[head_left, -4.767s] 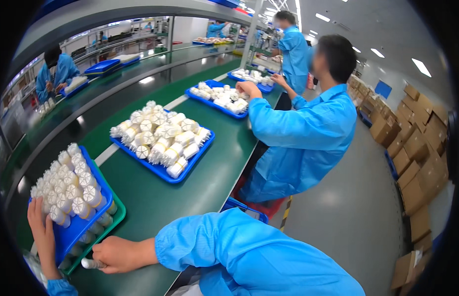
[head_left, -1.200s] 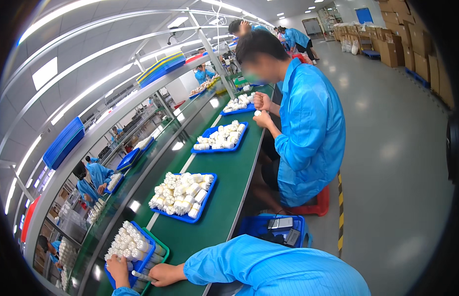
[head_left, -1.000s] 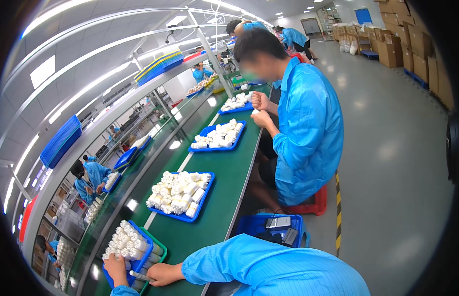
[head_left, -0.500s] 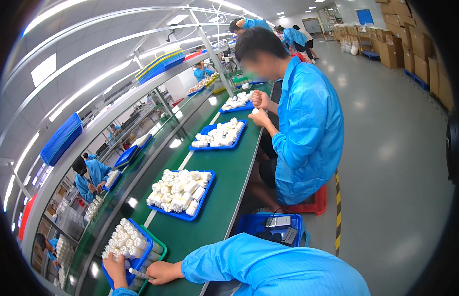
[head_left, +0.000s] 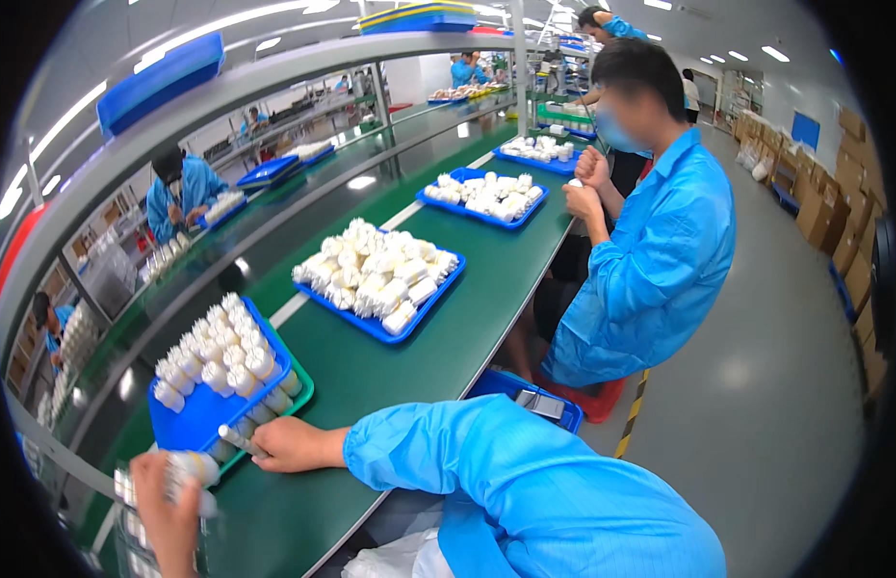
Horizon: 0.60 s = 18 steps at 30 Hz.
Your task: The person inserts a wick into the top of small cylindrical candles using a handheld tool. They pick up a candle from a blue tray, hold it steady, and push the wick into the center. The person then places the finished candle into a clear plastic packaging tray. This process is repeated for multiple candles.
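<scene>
My left hand (head_left: 164, 515), blurred by motion, is closed around a white cylindrical part (head_left: 195, 468) at the lower left; whether it holds more than one I cannot tell. Closed around a slim white stick (head_left: 238, 440), my right hand (head_left: 296, 445) is at the near right edge of the stacked trays. The upper blue tray (head_left: 193, 421) holds rows of white cylinders (head_left: 238, 361) with spiky white ends, and part of its near floor is bare. Beneath it, a green tray (head_left: 303, 397) contains more white cylinders. Further white pieces stand in a clear-looking holder partly behind my left hand.
Farther along the green bench (head_left: 361, 376) stand blue trays (head_left: 395, 332) heaped with white parts. A co-worker in a blue jacket (head_left: 650, 260) sits at the right, hands together over a small white part. A blue bin (head_left: 506, 385) is below the bench edge. A metal rail runs along the left.
My left hand has moved from the blue tray toward the lower left, with a white cylindrical part in it. My right hand keeps the stick beside the trays. The view has turned left.
</scene>
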Each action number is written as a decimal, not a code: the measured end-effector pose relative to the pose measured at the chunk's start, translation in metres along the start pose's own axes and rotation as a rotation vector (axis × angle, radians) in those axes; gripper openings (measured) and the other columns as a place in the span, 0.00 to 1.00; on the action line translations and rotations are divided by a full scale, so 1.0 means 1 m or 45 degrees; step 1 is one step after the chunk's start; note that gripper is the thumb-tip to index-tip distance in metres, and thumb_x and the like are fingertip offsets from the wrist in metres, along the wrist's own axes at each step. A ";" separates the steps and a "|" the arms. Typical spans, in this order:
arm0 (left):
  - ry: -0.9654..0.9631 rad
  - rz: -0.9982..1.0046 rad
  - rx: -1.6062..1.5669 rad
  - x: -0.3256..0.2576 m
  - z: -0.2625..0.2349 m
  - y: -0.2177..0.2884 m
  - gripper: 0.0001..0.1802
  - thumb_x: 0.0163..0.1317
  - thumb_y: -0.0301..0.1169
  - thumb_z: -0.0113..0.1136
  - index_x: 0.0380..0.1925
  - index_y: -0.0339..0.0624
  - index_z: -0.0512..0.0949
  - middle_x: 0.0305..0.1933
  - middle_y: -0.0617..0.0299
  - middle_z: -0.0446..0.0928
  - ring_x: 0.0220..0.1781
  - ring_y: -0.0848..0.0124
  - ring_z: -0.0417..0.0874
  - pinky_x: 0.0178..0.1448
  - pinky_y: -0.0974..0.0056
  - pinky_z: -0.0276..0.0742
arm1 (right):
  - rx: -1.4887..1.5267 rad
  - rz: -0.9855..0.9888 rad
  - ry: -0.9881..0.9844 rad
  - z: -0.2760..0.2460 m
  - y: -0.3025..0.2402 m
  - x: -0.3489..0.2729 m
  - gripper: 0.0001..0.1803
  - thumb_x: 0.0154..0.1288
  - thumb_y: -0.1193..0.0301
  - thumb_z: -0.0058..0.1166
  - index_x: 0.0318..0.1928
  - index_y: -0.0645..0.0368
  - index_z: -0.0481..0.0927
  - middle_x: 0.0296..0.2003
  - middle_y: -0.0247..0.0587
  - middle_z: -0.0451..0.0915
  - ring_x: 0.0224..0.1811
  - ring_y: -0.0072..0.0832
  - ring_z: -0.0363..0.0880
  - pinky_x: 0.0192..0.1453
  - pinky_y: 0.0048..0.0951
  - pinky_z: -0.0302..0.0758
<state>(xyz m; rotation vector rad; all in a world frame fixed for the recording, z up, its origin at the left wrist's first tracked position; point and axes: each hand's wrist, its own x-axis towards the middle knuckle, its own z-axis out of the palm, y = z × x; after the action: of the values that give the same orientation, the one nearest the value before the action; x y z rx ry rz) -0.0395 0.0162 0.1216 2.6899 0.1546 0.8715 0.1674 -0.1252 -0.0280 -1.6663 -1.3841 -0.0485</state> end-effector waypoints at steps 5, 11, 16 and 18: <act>-0.247 -0.018 0.199 -0.050 0.058 0.003 0.29 0.44 0.30 0.72 0.49 0.34 0.77 0.50 0.45 0.70 0.52 0.48 0.74 0.57 0.51 0.72 | -0.023 -0.031 -0.102 -0.006 -0.001 0.003 0.14 0.62 0.62 0.60 0.30 0.62 0.80 0.29 0.50 0.80 0.33 0.52 0.81 0.40 0.51 0.76; 0.001 -0.121 0.157 -0.041 0.098 -0.041 0.29 0.51 0.32 0.70 0.55 0.39 0.75 0.55 0.44 0.69 0.56 0.45 0.73 0.59 0.48 0.71 | 0.021 -0.072 -0.137 -0.009 0.002 0.004 0.13 0.62 0.63 0.60 0.31 0.61 0.80 0.30 0.47 0.79 0.33 0.49 0.80 0.39 0.49 0.76; -0.145 -0.207 0.216 -0.038 0.094 -0.038 0.31 0.52 0.33 0.70 0.59 0.43 0.75 0.61 0.40 0.67 0.62 0.42 0.71 0.65 0.48 0.69 | 0.036 -0.042 -0.175 -0.002 0.000 0.004 0.15 0.60 0.60 0.60 0.30 0.61 0.82 0.33 0.51 0.82 0.37 0.51 0.82 0.42 0.49 0.78; -0.093 -0.232 0.261 -0.042 0.093 -0.028 0.35 0.52 0.34 0.72 0.62 0.45 0.73 0.65 0.40 0.66 0.65 0.41 0.68 0.68 0.47 0.67 | -0.009 -0.035 -0.235 0.001 0.002 0.006 0.16 0.60 0.58 0.60 0.31 0.60 0.83 0.34 0.51 0.82 0.37 0.50 0.83 0.42 0.48 0.79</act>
<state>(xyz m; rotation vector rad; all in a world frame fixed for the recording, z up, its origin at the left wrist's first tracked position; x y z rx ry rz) -0.0195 0.0102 0.0179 2.8342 0.4888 0.7369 0.1705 -0.1197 -0.0267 -1.6912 -1.5462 0.0872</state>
